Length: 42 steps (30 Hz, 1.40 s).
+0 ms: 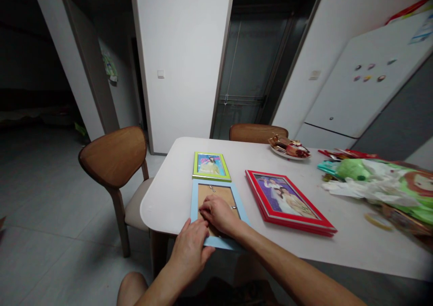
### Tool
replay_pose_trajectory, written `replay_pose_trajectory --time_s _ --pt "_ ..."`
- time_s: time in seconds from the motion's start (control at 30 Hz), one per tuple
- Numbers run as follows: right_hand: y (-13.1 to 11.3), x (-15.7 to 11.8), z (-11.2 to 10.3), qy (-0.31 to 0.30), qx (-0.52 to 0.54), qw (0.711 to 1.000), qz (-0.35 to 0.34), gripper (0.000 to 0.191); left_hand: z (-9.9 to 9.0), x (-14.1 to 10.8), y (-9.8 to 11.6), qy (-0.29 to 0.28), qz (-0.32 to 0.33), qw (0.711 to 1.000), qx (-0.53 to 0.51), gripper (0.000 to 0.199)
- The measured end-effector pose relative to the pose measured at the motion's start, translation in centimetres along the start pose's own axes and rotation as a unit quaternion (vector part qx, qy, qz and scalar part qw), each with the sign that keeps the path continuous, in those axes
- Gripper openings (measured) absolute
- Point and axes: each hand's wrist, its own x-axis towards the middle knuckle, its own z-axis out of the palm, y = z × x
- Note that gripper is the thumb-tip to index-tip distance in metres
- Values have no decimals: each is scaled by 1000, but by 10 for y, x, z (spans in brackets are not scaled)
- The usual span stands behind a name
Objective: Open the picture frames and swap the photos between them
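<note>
A light blue picture frame (195, 200) lies face down at the near edge of the table, its brown backing board (204, 192) showing. Small metal clips (212, 188) sit along the board's edges. My left hand (192, 243) holds the frame's near left corner, fingers over the border and thumb at the near side. Bent over the board, my right hand (218, 211) has its fingertips pinched at the left inner edge, on what looks like another clip, mostly hidden by the fingers. Just beyond lies a lime green picture frame (227, 178) with a photo facing up.
Stacked red picture frames (287, 224) lie on the right of the white table (162, 193). Farther back stands a plate (287, 156) with food-like items. Green and white plastic packaging (372, 179) and a tape roll (379, 221) are far right. Wooden chairs (115, 157) (259, 133) flank the table.
</note>
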Motion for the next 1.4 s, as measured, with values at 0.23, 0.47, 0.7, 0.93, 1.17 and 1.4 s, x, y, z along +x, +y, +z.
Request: replay_pose_trajectory --time_s 0.23,0.47,0.7,0.93,1.17,1.4 --pt "33 23 -5 48 -31 980 189 20 -4 -8 3 -3 -1 1000 -14 33" --pt "56 43 2 52 -65 952 295 20 -7 -9 8 -20 -11 1000 9 37" --pt "56 47 4 58 -74 944 317 17 -10 -10 14 -21 -30 999 15 41" --pt "59 41 2 79 -49 947 307 17 -15 -9 20 -31 -57 998 3 30" --pt "67 38 2 88 -1 953 290 14 -16 -6 23 -43 -51 998 18 28" --pt "63 38 -3 144 81 943 288 16 0 0 23 -42 -31 998 41 39"
